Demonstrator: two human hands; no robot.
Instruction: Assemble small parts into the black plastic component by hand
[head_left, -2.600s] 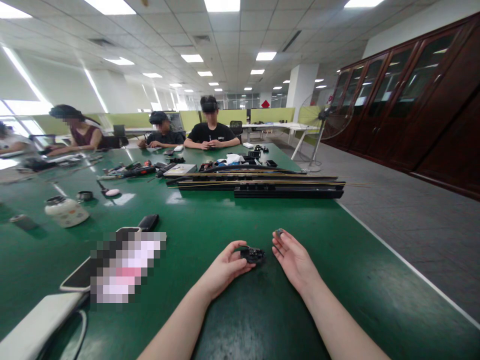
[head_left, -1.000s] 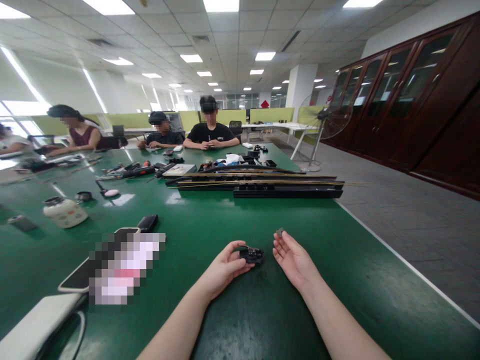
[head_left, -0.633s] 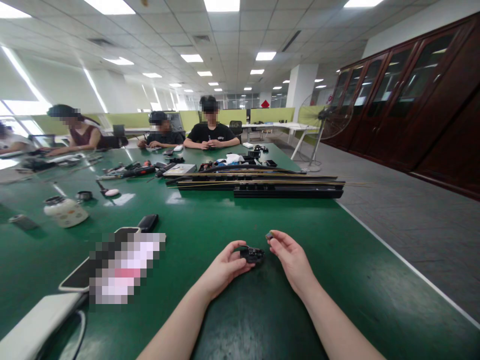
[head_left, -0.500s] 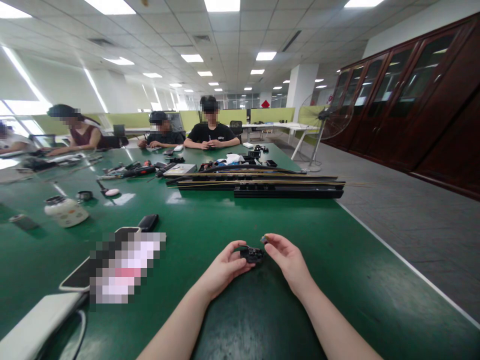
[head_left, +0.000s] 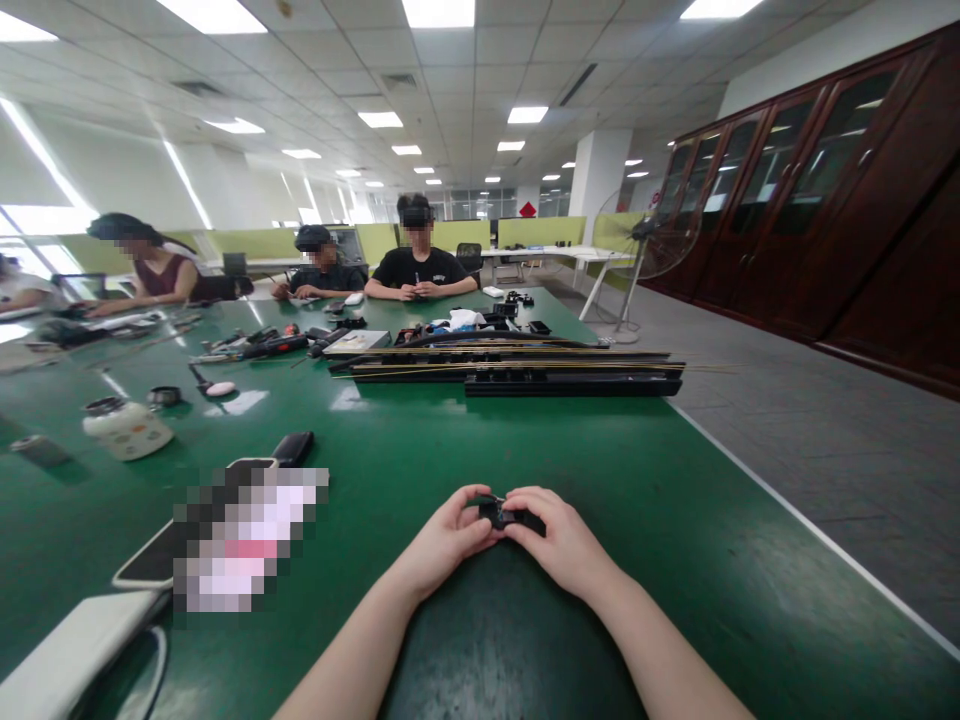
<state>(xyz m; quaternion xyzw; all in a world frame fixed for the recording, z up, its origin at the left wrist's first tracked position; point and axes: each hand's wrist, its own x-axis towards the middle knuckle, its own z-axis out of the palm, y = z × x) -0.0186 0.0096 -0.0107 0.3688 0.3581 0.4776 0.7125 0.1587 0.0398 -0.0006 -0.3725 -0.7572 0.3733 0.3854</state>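
Note:
Low in the middle of the head view, my left hand [head_left: 448,535] is closed on a small black mechanical part [head_left: 493,514], with thumb and fingers at its left end. My right hand [head_left: 568,540] is closed round the right side of the same part, its thumb below and fingertips above. Both hands' fingertips nearly meet over it and cover much of its surface. The small grey piece seen earlier in my right fingers is hidden, so I cannot tell whether they still pinch it. The part is held just above the green table [head_left: 397,440].
Long black rails [head_left: 574,380] with thin yellowish rods lie across the table ahead. To the left are a phone [head_left: 146,555], a white box-shaped device [head_left: 71,650] with a cable, and a jar [head_left: 129,430]. Tools [head_left: 274,345] lie farther back. Several people sit beyond; a fan [head_left: 637,235] stands right.
My right hand has moved left and down from beside the black part onto it, and the grey piece has gone out of sight. My left hand has stayed almost still.

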